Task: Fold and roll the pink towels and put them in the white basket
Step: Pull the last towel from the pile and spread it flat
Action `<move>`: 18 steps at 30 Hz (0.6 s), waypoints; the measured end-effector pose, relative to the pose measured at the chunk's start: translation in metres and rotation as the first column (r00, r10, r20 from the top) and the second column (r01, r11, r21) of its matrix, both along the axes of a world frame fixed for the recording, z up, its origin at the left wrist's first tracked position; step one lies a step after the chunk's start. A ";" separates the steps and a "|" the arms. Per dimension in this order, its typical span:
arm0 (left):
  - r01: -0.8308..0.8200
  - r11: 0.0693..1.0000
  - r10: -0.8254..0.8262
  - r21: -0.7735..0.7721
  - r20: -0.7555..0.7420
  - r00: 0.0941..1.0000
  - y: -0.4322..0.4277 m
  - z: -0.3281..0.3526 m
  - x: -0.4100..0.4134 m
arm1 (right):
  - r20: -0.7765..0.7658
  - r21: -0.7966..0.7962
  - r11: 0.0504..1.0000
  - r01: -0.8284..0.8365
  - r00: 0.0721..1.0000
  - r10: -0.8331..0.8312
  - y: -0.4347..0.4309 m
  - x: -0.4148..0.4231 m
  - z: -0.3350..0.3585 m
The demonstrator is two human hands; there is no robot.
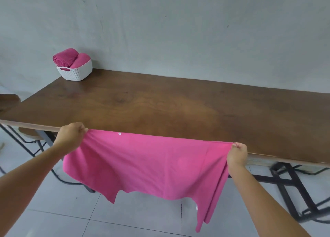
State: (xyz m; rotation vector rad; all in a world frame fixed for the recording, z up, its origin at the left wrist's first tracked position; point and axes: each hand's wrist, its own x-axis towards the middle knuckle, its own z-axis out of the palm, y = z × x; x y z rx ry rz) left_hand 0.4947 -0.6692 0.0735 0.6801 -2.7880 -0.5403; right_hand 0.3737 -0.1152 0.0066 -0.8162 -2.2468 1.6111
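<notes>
A pink towel (151, 163) hangs spread out in front of the table's near edge, its top edge stretched level with the tabletop. My left hand (72, 135) grips its upper left corner. My right hand (237, 155) pinches the upper right corner, where the cloth bunches into folds that hang down. A small white snap shows near the towel's top edge. The white basket (76, 72) stands at the table's far left corner by the wall, with two rolled pink towels (67, 58) sticking out of it.
The long brown wooden table (178, 108) runs along a grey wall. Black metal table legs (289, 188) stand below on the right. A wooden stool (9, 101) is at the left, over a tiled floor.
</notes>
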 end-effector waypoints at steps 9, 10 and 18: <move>0.014 0.994 -0.012 -0.105 0.024 1.000 -0.036 -0.020 -0.032 | -0.076 0.542 0.764 -0.350 0.885 0.460 0.024 -0.011 0.007; 0.010 0.995 -0.006 -0.096 0.047 0.999 -0.040 -0.020 -0.039 | -0.055 0.569 0.735 -0.368 0.875 0.481 0.023 -0.017 0.009; 0.042 0.998 -0.043 0.051 0.003 0.999 -0.054 -0.013 -0.091 | -0.015 0.481 0.829 -0.284 0.943 0.331 -0.010 -0.065 0.017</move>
